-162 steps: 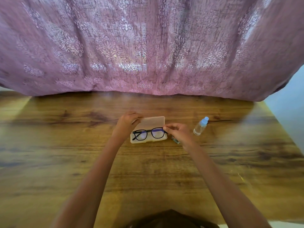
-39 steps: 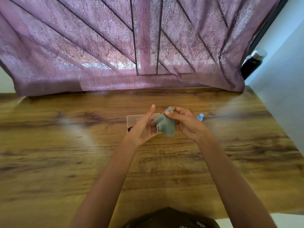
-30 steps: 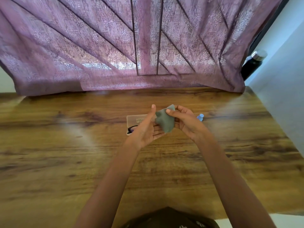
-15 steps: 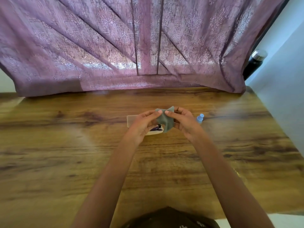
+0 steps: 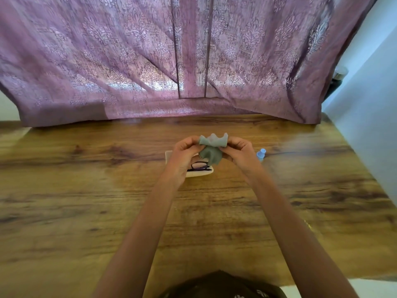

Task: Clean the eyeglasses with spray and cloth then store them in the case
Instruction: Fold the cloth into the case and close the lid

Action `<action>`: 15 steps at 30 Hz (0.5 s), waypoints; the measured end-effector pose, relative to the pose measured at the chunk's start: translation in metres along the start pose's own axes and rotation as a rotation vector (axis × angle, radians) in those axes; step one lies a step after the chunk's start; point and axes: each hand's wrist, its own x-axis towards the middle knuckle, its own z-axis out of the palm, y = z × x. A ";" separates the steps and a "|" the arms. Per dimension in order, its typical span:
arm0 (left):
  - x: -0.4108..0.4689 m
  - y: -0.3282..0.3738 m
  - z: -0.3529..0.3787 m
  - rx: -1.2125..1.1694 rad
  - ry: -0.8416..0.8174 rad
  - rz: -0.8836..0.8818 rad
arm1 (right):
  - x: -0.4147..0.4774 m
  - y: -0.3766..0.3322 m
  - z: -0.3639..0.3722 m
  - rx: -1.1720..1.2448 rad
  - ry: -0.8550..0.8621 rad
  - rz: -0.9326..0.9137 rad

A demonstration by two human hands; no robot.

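A small grey-green cloth (image 5: 211,150) is held above the table by both hands, crumpled, with its upper edge stretched between them. My left hand (image 5: 183,154) pinches its left side and my right hand (image 5: 240,153) pinches its right side. Under the hands lies the open pale case (image 5: 200,173), and the black-framed eyeglasses (image 5: 199,166) rest in it, partly hidden by my left hand. The spray bottle (image 5: 261,154) with a light blue cap stands just right of my right hand, mostly hidden behind it.
The wooden table (image 5: 86,201) stretches wide to left and right. A purple patterned curtain (image 5: 171,61) hangs along its far edge. A dark bottle with a metal cap (image 5: 337,80) stands at the far right by the pale wall.
Since 5.4 s ago the glasses stay in the case and the cloth has come into my hands. In the last second both hands have taken the cloth's top edge and pulled it wider.
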 end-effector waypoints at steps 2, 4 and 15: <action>0.001 0.002 0.001 0.021 0.002 0.013 | 0.001 0.000 0.001 -0.063 -0.014 -0.083; 0.003 0.002 0.001 0.034 0.013 0.009 | 0.004 0.002 0.000 -0.089 -0.008 -0.162; 0.005 0.004 0.002 0.086 0.056 0.110 | 0.007 0.007 -0.004 -0.261 0.048 -0.330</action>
